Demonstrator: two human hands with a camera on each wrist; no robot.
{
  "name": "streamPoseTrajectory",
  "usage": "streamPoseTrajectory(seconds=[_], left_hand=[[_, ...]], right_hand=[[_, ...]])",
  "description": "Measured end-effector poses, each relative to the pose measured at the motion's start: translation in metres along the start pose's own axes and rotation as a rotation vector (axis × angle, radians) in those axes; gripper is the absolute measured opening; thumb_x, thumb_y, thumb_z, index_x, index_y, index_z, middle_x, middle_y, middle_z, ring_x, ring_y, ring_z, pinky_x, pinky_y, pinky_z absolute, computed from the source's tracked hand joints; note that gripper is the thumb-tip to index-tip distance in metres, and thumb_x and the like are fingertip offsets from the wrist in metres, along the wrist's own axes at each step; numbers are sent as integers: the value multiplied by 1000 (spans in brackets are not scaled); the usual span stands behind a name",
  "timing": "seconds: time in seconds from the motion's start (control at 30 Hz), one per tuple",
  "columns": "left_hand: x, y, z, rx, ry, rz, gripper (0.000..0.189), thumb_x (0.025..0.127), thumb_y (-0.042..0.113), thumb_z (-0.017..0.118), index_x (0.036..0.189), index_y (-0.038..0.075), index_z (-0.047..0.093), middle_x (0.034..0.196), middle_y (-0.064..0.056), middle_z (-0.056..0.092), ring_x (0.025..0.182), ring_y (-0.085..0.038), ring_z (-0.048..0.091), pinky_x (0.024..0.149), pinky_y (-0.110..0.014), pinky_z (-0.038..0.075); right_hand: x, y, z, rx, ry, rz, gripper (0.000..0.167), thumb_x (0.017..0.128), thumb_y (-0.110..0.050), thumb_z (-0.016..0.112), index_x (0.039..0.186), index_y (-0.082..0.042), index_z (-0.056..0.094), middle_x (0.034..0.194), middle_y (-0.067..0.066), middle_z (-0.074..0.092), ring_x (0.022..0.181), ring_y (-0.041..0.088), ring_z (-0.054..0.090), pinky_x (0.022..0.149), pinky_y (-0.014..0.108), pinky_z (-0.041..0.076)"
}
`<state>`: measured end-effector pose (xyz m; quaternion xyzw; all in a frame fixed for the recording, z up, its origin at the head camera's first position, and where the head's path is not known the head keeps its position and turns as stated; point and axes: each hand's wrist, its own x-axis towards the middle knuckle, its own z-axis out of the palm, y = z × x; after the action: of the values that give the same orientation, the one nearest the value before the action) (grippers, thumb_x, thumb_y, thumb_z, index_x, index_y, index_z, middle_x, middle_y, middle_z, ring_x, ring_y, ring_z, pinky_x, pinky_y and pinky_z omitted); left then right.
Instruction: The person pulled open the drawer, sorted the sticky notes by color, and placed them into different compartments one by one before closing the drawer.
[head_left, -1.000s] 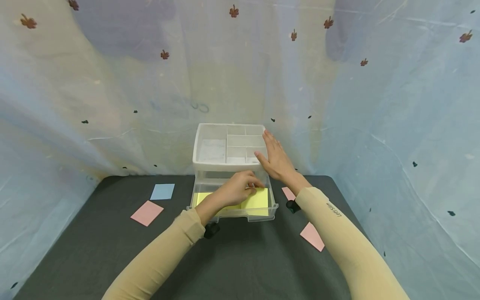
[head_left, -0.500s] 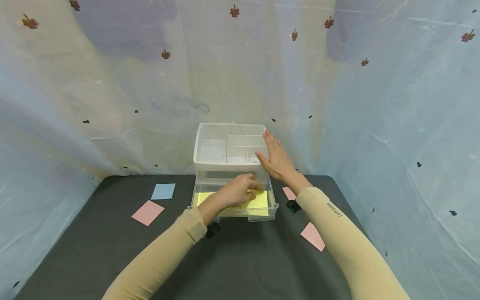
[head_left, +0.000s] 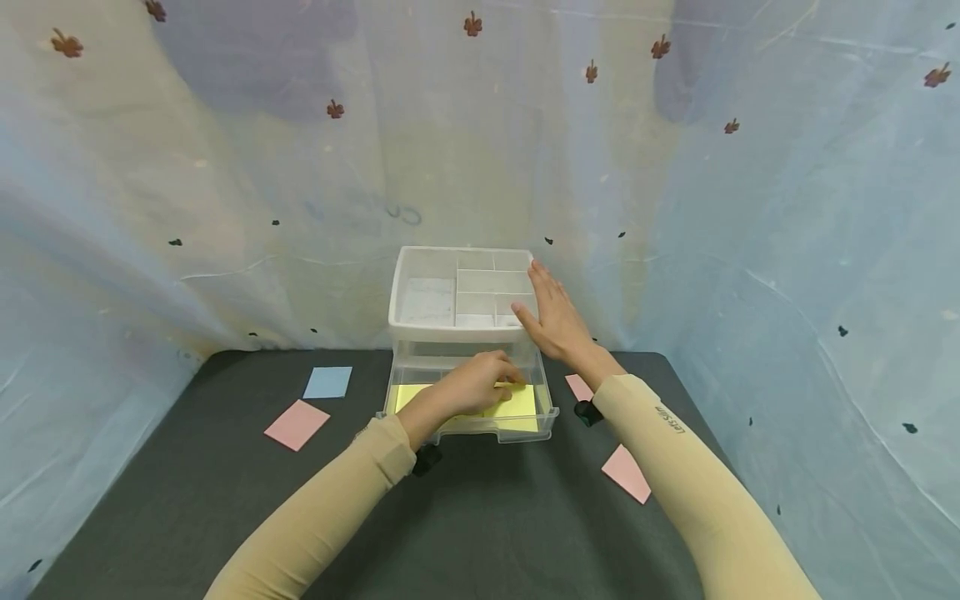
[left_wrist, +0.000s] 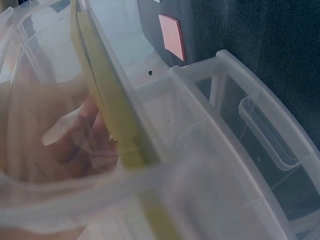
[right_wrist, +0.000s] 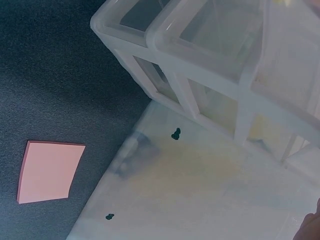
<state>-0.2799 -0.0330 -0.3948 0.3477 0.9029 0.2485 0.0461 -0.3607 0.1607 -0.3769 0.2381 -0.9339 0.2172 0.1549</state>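
A white drawer organizer (head_left: 423, 334) with a divided top tray stands at the table's back. Its clear drawer (head_left: 467, 426) is pulled out and holds yellow sticky note pads on the left (head_left: 407, 395) and right (head_left: 521, 407). My left hand (head_left: 471, 384) reaches into the drawer, its bent fingers and thumb pinching the right-hand yellow pad. Through the clear plastic in the left wrist view, the fingertips (left_wrist: 102, 132) meet the edge of a yellow pad (left_wrist: 117, 107). My right hand (head_left: 557, 321) rests with straight fingers against the organizer's upper right edge.
Left of the organizer lie a blue sticky note pad (head_left: 327, 382) and a pink one (head_left: 296, 425) on the dark table (head_left: 480, 525). Two more pink pads, one farther back (head_left: 579, 387) and one nearer (head_left: 627, 473), lie by my right forearm. A patterned sheet (head_left: 465, 167) hangs behind.
The right-hand yellow pad, its back edge higher a second ago, sits lower in the drawer, and my left fingers have dipped slightly with it. My right hand stays at the organizer's edge.
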Motion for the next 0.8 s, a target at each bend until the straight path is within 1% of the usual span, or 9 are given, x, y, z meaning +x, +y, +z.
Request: streamPoseTrajectory(seconds=[0.1,0.2,0.37,0.47,0.63,0.7,0.8], left_hand=[[-1,1,-1,1,6,-6,27,98,5,72,125,9,76,122,-8,67,108,-24,65,90,-36,57],[-3,1,-3,-4,32,9,27,98,4,72,125,9,76,120,-7,67,106,-23,65,89,-35,57],[-6,1,-5,-43,124,65,26,100,6,70,125,7,75,118,-5,69,108,-22,66,93,-35,57],[-11,1,-7,-76,189,95,26,101,8,69,126,7,74,118,-4,69,109,-22,65,94,-38,56],[-25,2,-11,-167,273,118,29,102,10,68,131,7,70,122,-3,68,111,-21,64,95,-40,55],[-32,3,-13,-201,296,119,30,103,11,67,133,8,69,123,-2,68,111,-20,63,93,-41,55],[-45,4,-16,-226,340,121,30,104,12,66,133,8,69,125,-1,68,111,-18,62,89,-41,54]], right_hand=[[1,0,0,4,3,-7,77,110,-48,41,166,-2,14,175,8,7,161,29,9,130,50,8],[1,1,0,6,4,-15,78,110,-49,40,166,-1,15,175,9,7,161,30,9,130,51,9],[-1,1,0,9,3,-17,77,110,-47,42,166,-1,15,175,9,7,161,30,10,130,52,10],[-1,1,0,2,0,-12,76,111,-46,42,166,-2,14,175,9,7,161,30,10,130,51,9],[-1,1,0,2,1,-6,76,111,-46,43,166,-2,14,175,9,7,161,30,11,130,51,10],[-1,1,0,7,4,-5,77,110,-45,44,166,-2,15,175,10,7,160,30,11,130,52,10],[0,1,0,8,4,0,77,110,-46,44,166,-2,15,175,9,8,160,30,11,130,51,10]])
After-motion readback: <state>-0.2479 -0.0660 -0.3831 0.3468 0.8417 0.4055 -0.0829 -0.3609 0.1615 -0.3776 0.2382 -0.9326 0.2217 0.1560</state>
